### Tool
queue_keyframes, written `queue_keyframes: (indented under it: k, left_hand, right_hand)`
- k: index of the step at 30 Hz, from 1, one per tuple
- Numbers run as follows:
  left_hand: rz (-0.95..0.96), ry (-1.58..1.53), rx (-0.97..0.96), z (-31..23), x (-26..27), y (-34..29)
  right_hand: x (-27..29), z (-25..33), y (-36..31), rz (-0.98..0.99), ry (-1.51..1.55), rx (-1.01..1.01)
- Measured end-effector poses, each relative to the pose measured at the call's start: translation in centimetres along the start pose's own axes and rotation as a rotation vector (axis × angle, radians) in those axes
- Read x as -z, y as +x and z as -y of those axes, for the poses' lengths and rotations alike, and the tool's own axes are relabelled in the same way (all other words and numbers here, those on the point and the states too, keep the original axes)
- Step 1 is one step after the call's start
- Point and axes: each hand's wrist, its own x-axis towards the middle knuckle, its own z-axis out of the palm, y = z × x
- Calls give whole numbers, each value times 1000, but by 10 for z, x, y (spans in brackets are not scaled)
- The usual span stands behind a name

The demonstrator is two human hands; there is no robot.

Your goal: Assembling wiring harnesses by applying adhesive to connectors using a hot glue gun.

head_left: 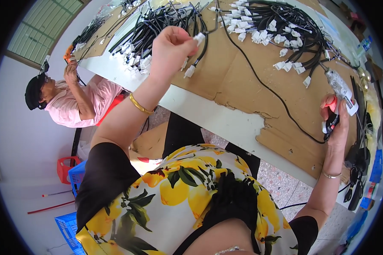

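Note:
Raised over the worktable, my left hand [170,51] pinches a white plug connector [199,38] on a dark cable. Close by, another white connector [190,71] hangs at the end of a black cable. At the right side of the table my right hand [337,121] is wrapped round a glue gun [339,85] with a pale body and a red trigger. Its nozzle points away from me, toward the cable bundle. A long black cord [259,78] curves across the cardboard to the grip.
Brown cardboard [238,72] with a torn edge covers much of the white table [208,112]. Piles of black cables with white connectors [281,25] lie at the far side. On the left, a co-worker [74,95] holds an orange tool [68,53]. Blue crates [68,227] and a red stool [66,170] stand below.

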Motion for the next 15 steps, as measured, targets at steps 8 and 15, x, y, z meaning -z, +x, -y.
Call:
queue_keyframes:
  k: [8, 15]
  left_hand:
    - [29, 364, -193, 21, -18, -41]
    - [49, 865, -713, 18, -8, -44]
  right_hand:
    - [-1, 2, 0, 2, -56, 21]
    - [-2, 4, -2, 33, -71, 19]
